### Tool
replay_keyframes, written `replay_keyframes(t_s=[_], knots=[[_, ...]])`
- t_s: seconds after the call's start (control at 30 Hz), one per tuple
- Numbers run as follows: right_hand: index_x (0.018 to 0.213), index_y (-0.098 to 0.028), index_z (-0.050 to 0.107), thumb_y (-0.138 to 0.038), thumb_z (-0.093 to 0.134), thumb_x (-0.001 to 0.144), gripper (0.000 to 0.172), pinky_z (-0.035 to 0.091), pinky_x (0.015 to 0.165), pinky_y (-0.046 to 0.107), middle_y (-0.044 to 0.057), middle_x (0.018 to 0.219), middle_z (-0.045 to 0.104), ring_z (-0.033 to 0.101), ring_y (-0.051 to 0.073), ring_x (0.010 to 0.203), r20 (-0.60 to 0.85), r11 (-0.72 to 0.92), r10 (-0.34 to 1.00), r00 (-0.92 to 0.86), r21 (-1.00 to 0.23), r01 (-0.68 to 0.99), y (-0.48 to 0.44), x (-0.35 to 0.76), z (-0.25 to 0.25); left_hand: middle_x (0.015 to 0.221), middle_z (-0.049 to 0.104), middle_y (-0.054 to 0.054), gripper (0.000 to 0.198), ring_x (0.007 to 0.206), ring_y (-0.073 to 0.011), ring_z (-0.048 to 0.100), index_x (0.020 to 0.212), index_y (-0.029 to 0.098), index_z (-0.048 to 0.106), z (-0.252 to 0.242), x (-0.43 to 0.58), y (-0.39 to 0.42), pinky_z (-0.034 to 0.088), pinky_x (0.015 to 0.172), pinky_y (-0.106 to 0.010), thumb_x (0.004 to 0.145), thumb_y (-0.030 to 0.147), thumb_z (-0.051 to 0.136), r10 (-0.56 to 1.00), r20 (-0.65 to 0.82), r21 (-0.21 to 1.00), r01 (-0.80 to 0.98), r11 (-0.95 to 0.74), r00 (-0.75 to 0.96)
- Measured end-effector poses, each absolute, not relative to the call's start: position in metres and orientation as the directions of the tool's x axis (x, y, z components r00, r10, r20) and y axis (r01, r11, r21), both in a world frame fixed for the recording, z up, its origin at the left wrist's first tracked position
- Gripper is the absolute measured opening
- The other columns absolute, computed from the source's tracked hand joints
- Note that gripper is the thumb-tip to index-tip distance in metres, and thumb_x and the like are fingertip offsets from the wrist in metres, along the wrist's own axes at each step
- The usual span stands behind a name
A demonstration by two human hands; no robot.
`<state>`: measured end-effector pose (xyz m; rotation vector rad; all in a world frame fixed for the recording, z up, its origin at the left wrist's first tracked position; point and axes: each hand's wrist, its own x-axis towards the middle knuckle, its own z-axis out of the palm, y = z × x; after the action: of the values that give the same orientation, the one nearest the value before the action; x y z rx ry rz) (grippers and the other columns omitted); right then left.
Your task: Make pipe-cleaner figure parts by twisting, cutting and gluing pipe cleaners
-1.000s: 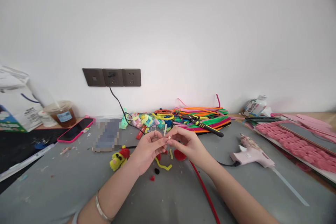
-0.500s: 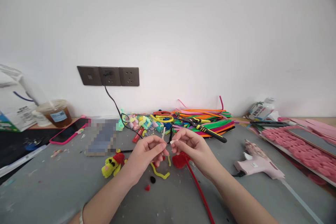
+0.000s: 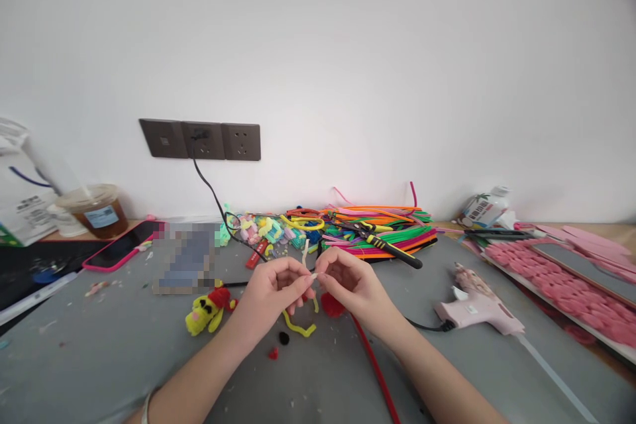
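Observation:
My left hand (image 3: 271, 295) and my right hand (image 3: 348, 283) meet over the grey table (image 3: 99, 351), fingertips pinched together on a small white pipe-cleaner piece (image 3: 307, 260). Below the hands lie a bent yellow pipe-cleaner bit (image 3: 298, 327), a red fuzzy shape (image 3: 330, 305) with a long red pipe cleaner (image 3: 375, 368) running toward me, a black pompom (image 3: 283, 338) and a small red scrap (image 3: 273, 353). A yellow and red pipe-cleaner figure (image 3: 205, 311) sits left of my left hand.
A heap of coloured pipe cleaners (image 3: 377, 228) with black-and-yellow pliers (image 3: 390, 250) lies behind the hands. A pink glue gun (image 3: 477, 308) rests to the right, pink felt pieces (image 3: 561, 285) beyond it. A pink-cased phone (image 3: 119, 248), an iced drink (image 3: 97, 212) and wall sockets (image 3: 199, 139) stand left.
The two hands drew slightly apart half a second ago and have closed together again on the white piece. The view has shifted a little to the right.

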<state>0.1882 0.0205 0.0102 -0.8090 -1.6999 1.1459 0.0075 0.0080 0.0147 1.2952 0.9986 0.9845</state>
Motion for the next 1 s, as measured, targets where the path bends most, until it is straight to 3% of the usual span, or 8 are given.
replay_keyframes(t_s=[0.27, 0.87, 1.0], knots=[[0.079, -0.021, 0.057, -0.016, 0.057, 0.088, 0.011, 0.044, 0.059, 0.026, 0.002, 0.076, 0.059, 0.055, 0.015, 0.066, 0.548, 0.636, 0.768, -0.331, -0.712, 0.298, 0.0178, 0.1886, 0.0104, 0.067, 0.064, -0.002, 0.018, 0.058, -0.0117, 0.055, 0.075, 0.017, 0.065, 0.0143, 0.0069, 0.0054, 0.044, 0.053, -0.020, 0.084, 0.033, 0.063, 0.962, 0.146, 0.972, 0.149, -0.183, 0.232], [0.082, -0.023, 0.060, -0.021, 0.055, 0.093, 0.012, 0.045, 0.057, 0.027, 0.003, 0.076, 0.063, 0.057, 0.016, 0.065, 0.640, 0.679, 0.730, -0.241, -0.641, 0.357, 0.0124, 0.1858, 0.0064, 0.065, 0.071, -0.003, 0.012, 0.059, -0.0167, 0.062, 0.069, 0.019, 0.073, 0.0145, 0.0106, -0.0013, 0.046, 0.055, -0.024, 0.076, 0.029, 0.072, 0.968, 0.198, 0.963, 0.155, -0.222, 0.157], [0.083, -0.023, 0.061, -0.019, 0.057, 0.093, 0.012, 0.048, 0.059, 0.027, 0.003, 0.078, 0.065, 0.060, 0.016, 0.068, 0.686, 0.715, 0.691, -0.228, -0.604, 0.351, 0.0130, 0.1880, 0.0111, 0.066, 0.073, -0.005, 0.013, 0.055, -0.0150, 0.059, 0.077, 0.020, 0.078, 0.0138, 0.0111, -0.0013, 0.048, 0.053, -0.024, 0.074, 0.032, 0.075, 0.975, 0.137, 0.987, 0.061, -0.149, 0.173]])
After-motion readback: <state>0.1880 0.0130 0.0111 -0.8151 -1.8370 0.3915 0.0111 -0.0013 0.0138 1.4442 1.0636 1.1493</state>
